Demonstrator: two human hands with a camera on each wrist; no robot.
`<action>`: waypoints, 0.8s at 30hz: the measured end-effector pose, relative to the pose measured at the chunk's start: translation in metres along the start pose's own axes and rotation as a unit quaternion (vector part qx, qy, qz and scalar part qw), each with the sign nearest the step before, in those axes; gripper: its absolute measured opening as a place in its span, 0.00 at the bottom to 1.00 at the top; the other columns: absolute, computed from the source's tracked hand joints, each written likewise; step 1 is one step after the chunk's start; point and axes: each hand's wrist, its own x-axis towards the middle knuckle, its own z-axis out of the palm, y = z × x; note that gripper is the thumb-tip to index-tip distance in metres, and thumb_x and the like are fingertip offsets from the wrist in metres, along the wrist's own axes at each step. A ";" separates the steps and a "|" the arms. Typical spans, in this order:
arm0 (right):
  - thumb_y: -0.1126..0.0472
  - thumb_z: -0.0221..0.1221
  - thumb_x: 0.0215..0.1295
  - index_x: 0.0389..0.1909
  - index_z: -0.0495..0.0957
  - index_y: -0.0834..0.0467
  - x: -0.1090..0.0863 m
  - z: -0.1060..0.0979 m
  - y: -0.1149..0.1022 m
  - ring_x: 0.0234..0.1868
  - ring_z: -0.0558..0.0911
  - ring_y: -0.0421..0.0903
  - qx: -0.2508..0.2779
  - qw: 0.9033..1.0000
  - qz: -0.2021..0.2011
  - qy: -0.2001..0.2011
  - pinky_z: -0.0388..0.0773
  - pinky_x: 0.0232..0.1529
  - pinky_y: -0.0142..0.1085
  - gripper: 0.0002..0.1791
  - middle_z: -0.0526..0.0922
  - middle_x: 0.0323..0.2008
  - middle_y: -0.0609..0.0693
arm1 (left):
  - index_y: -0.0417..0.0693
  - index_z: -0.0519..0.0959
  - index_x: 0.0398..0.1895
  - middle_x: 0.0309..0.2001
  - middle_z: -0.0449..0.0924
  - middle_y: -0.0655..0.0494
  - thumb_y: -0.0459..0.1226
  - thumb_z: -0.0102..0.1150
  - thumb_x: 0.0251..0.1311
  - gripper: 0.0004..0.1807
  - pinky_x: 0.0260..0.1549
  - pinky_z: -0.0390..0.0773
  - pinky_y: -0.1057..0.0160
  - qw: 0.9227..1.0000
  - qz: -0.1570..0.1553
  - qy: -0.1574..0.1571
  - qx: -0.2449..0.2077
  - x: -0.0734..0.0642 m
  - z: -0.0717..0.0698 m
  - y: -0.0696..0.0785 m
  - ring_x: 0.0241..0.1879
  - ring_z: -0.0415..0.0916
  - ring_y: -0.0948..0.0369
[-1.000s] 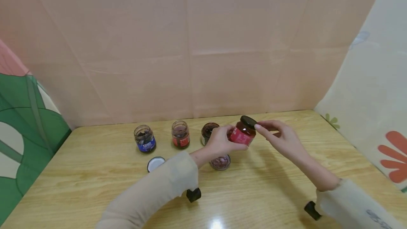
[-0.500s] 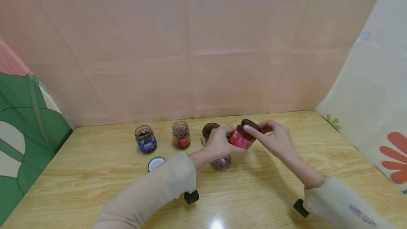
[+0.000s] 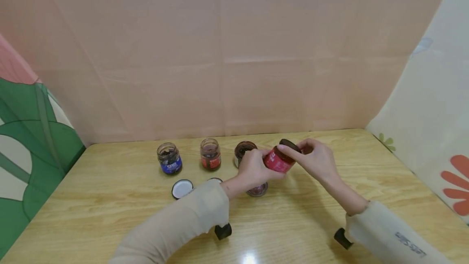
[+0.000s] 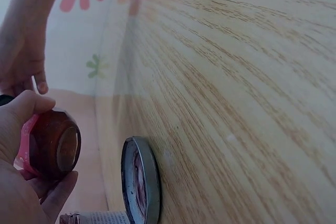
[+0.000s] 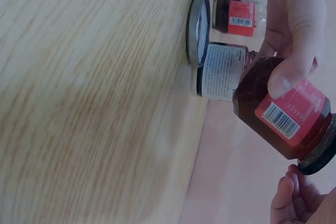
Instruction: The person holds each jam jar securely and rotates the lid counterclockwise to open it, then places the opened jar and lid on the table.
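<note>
My left hand (image 3: 254, 170) grips a glass jar (image 3: 278, 160) with a pink-red label and dark red contents. The jar is held tilted above the table, its black lid (image 3: 290, 146) towards the upper right. In the right wrist view the left thumb lies over the jar's label (image 5: 295, 109). My right hand (image 3: 318, 162) pinches the lid, thumb on the near side and fingers behind. In the left wrist view the jar's base (image 4: 68, 149) faces the camera. Beneath the left hand a lid with a smeared inside (image 3: 258, 190) lies on the table, partly covered.
Lidless jars stand in a row at the back: one with a blue label (image 3: 170, 163), one with a red label (image 3: 210, 159), and a dark one (image 3: 242, 150) partly behind the left hand. A white-lined lid (image 3: 182, 189) lies in front; another (image 3: 215, 180) peeks past the left sleeve.
My right hand has moved left onto the lid, its thumb now on the lid's near side. The jar has tipped slightly. My left hand keeps its grip with little movement.
</note>
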 end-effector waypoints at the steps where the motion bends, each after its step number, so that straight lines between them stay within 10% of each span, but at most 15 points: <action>1: 0.28 0.63 0.48 0.36 0.79 0.58 0.000 0.000 0.000 0.35 0.75 0.46 0.003 1.000 -0.001 0.000 0.70 0.31 0.34 0.35 0.82 0.33 0.53 | 0.48 0.83 0.47 0.37 0.85 0.59 0.46 0.77 0.41 0.27 0.31 0.77 0.72 1.000 -0.001 0.000 0.001 0.000 0.000 0.000 0.33 0.78 0.69; 24: 0.57 0.65 0.59 0.55 0.77 0.63 0.000 -0.002 0.013 0.43 0.74 0.37 0.088 0.980 -0.173 -0.042 0.75 0.42 0.30 0.23 0.80 0.49 0.57 | 0.46 0.80 0.53 0.41 0.85 0.56 0.45 0.77 0.41 0.32 0.35 0.78 0.72 0.999 -0.017 -0.011 -0.035 -0.003 -0.002 -0.003 0.37 0.79 0.67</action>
